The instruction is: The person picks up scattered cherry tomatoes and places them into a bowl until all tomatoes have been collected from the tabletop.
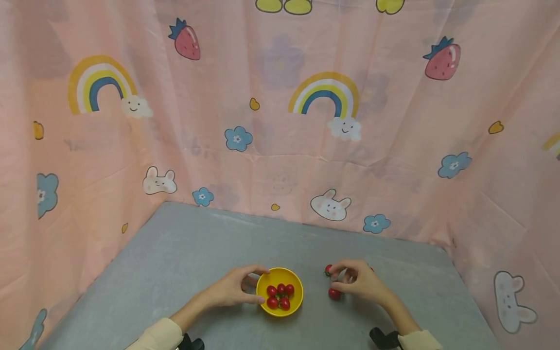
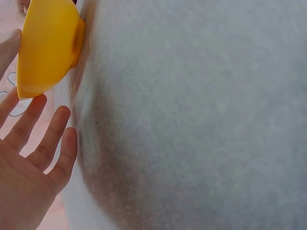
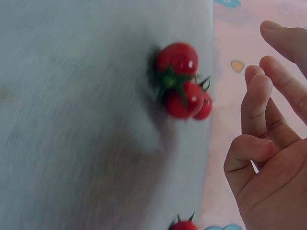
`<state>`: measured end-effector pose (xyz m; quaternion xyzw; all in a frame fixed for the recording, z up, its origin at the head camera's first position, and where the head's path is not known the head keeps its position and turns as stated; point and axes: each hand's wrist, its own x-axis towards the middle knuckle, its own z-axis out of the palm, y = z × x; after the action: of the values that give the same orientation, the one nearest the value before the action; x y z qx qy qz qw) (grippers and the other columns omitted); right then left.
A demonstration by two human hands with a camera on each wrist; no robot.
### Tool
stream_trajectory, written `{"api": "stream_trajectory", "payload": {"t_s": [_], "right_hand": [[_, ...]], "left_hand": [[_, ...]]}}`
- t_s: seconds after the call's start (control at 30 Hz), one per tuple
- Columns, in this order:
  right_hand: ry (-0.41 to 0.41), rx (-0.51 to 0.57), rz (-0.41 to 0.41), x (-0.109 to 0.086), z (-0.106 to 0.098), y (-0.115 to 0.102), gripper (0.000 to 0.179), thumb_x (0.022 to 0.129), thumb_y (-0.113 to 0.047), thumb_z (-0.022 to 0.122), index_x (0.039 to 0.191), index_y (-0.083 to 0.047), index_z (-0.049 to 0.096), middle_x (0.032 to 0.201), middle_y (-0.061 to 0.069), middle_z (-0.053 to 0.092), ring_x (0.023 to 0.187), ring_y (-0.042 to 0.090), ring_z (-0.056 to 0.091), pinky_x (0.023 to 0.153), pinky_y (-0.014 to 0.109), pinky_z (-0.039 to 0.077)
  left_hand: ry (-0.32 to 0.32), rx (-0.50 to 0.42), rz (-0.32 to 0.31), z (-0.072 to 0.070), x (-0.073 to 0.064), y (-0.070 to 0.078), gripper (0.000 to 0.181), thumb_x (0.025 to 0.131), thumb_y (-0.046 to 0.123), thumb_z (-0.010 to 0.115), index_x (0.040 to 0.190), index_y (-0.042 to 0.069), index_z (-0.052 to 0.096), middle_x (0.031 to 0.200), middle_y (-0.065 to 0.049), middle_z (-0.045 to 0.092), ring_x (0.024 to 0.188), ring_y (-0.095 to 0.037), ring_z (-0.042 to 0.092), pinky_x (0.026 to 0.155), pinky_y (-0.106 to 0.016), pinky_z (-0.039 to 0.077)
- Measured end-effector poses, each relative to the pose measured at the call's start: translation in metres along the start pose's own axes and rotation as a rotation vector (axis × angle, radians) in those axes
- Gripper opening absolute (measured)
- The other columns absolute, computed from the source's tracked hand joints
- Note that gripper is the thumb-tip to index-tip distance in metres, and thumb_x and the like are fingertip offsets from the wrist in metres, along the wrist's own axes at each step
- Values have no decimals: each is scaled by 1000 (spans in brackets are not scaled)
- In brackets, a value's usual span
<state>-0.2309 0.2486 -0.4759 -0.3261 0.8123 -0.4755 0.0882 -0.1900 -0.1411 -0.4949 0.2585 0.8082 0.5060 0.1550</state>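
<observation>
A yellow bowl (image 1: 280, 276) with several red cherry tomatoes (image 1: 285, 304) inside stands on the grey table (image 1: 210, 243). My left hand (image 1: 232, 289) holds its left side, thumb at the near rim and index finger at the far rim. In the left wrist view the other fingers (image 2: 50, 143) spread out below the bowl (image 2: 50, 48). Over loose cherry tomatoes (image 1: 334, 293) to the right hovers my right hand (image 1: 360, 284), fingers loosely bent and nothing between them. The right wrist view has tomatoes with green stalks (image 3: 177, 60) clustered beside the hand (image 3: 271, 177), apart from it.
A pink curtain (image 1: 271, 170) printed with rainbows, rabbits and strawberries hangs behind the table and along its sides. Another loose tomato (image 3: 183, 225) lies at the bottom of the right wrist view. Dark wrist mounts (image 1: 385, 338) sit by both sleeves.
</observation>
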Motion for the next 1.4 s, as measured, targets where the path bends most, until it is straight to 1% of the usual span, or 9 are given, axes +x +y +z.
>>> {"api": "stream_trajectory", "payload": {"t_s": [0.07, 0.17, 0.43, 0.63, 0.77, 0.87, 1.07, 1.23, 1.4], "right_hand": [[-7, 1, 6, -4, -3, 2, 27, 88, -5, 80, 112, 0, 69, 99, 17, 68, 64, 17, 58, 55, 26, 49], [-31, 27, 12, -11, -8, 5, 35, 87, -4, 81, 117, 4, 66, 105, 21, 66, 61, 17, 57, 54, 27, 50], [-125, 61, 156, -24, -16, 10, 55, 84, -7, 84, 132, 2, 59, 123, 22, 58, 61, 18, 57, 55, 25, 49], [-159, 59, 157, -21, -15, 18, 62, 82, -6, 85, 137, 1, 57, 124, 21, 58, 62, 18, 58, 57, 26, 50], [-170, 63, 175, -16, -14, 21, 57, 82, -4, 84, 134, 0, 60, 122, 19, 60, 62, 17, 57, 57, 25, 49], [-172, 62, 188, -13, -14, 22, 48, 83, -2, 82, 128, 0, 64, 120, 18, 62, 62, 18, 56, 57, 25, 49], [-152, 2, 193, -8, -14, 24, 31, 85, -3, 81, 115, -3, 72, 112, 12, 66, 62, 16, 56, 57, 25, 49], [-140, -15, 185, -7, -14, 28, 27, 85, -4, 82, 110, -4, 73, 107, 10, 66, 62, 12, 54, 56, 24, 48], [-133, 6, 164, -7, -14, 31, 27, 84, -3, 82, 109, -3, 73, 104, 11, 66, 60, 10, 53, 54, 23, 46]], "left_hand": [[1, 3, 1, 0, 0, 0, 53, 90, 19, 81, 138, 18, 58, 139, -2, 58, 110, -15, 65, 87, -36, 55], [2, 13, 2, 0, 0, 0, 53, 90, 19, 81, 138, 19, 58, 139, -1, 58, 110, -15, 65, 87, -35, 55], [5, 24, 3, 0, -1, 1, 53, 90, 19, 81, 138, 19, 58, 139, -1, 58, 110, -15, 65, 86, -36, 55], [2, 18, 1, 0, -1, 2, 53, 90, 19, 81, 138, 19, 58, 138, -1, 59, 109, -15, 65, 86, -36, 55], [-1, 9, 12, 0, 0, 1, 52, 90, 18, 80, 138, 19, 58, 138, -1, 59, 109, -15, 65, 86, -37, 55], [-5, 0, 16, 0, 0, 1, 52, 91, 17, 80, 138, 18, 58, 138, -1, 58, 109, -15, 65, 86, -38, 55], [-2, 5, 13, 1, 0, -1, 52, 90, 18, 81, 138, 19, 58, 138, -1, 58, 109, -15, 65, 86, -37, 55], [2, 18, 18, 1, 1, -1, 53, 90, 18, 81, 138, 20, 58, 138, 0, 58, 109, -15, 65, 86, -36, 55], [3, 21, 18, 1, 1, -1, 53, 90, 18, 81, 138, 19, 58, 138, 0, 58, 109, -15, 65, 85, -35, 55]]}}
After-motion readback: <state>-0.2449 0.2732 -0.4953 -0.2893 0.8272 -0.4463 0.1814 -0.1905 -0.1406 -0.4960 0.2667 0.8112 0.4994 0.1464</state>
